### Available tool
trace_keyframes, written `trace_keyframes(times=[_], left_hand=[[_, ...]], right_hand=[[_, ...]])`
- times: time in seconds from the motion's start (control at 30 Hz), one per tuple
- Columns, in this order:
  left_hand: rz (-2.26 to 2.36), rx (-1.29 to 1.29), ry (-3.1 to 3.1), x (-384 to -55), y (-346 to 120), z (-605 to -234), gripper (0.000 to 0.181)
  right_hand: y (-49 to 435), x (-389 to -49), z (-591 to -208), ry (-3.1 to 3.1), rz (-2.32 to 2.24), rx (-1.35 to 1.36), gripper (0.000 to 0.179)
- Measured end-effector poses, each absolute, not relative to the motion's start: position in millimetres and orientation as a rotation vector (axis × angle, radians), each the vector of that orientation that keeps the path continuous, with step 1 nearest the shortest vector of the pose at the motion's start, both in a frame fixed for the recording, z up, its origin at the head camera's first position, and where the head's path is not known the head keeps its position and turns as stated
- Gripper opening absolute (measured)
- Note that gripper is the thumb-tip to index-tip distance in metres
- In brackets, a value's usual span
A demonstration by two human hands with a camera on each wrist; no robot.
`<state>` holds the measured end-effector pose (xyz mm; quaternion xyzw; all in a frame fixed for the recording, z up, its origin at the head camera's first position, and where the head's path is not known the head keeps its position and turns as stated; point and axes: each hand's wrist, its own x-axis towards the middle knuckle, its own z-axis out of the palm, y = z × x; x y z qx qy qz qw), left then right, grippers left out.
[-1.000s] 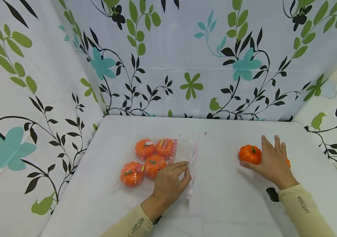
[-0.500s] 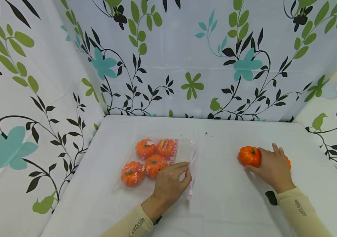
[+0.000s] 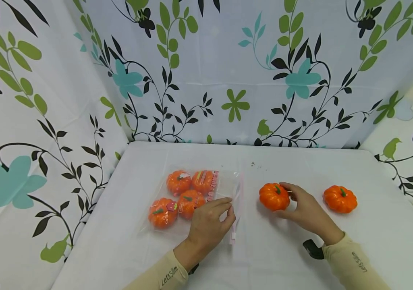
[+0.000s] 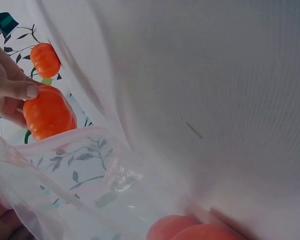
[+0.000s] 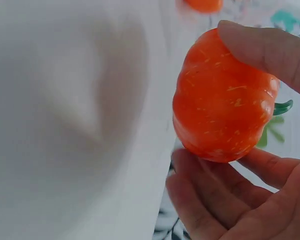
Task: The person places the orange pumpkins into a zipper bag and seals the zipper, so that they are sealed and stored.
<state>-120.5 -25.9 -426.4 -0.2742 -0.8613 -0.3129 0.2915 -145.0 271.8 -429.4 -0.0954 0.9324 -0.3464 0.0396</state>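
Observation:
My right hand [image 3: 308, 213] grips a small orange toy pumpkin [image 3: 273, 196] with a green stem, lifted off the table. In the right wrist view the thumb lies on one side of this pumpkin [image 5: 222, 100] and the fingers curl at the other. My left hand [image 3: 208, 227] pinches the edge of a clear zip bag [image 3: 225, 183] near its pink-lined mouth. In the left wrist view the mouth of the bag [image 4: 95, 155] gapes, and the held pumpkin is just beyond it. Several orange pumpkins [image 3: 188, 203] lie inside the bag.
Another orange pumpkin [image 3: 340, 199] lies on the white table [image 3: 282, 257], to the right of my right hand. The bag's pink zip slider [image 3: 233, 237] hangs at its near right corner. A leaf-patterned curtain [image 3: 206, 80] surrounds the table's back and sides.
My right hand has closed on the pumpkin, lifted it and carried it left toward the bag. The other pumpkin at the right is now uncovered. My left hand has stayed at the bag.

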Motion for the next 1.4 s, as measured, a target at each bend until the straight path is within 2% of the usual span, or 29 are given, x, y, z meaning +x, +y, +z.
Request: trace_keyframes(times=[0.57, 0.83, 0.93, 1.23, 1.4], left_hand=[[-0.827, -0.751, -2.282, -121.8, -26.3, -425.6, 0.018], [-0.85, -0.766, -2.275, -121.4, -25.2, -425.0, 0.018], [-0.849, -0.769, -2.278, -121.5, -24.9, -425.4, 0.018], [-0.851, -0.811, -2.229, -122.7, -23.7, -427.0, 0.013], [-0.852, -0.832, -2.223, -123.1, -22.8, -426.9, 0.013]], right_hand=[[189.2, -157.0, -446.1, 2.687, -1.261, -0.598, 0.088], [171.3, -166.8, -446.1, 2.67, -1.255, -0.672, 0.071], [164.6, -170.2, -447.4, 2.658, -1.282, -0.691, 0.07], [145.1, -177.0, -454.8, 2.742, -1.261, -0.848, 0.09], [138.7, -178.0, -455.7, 2.715, -1.281, -0.853, 0.094]])
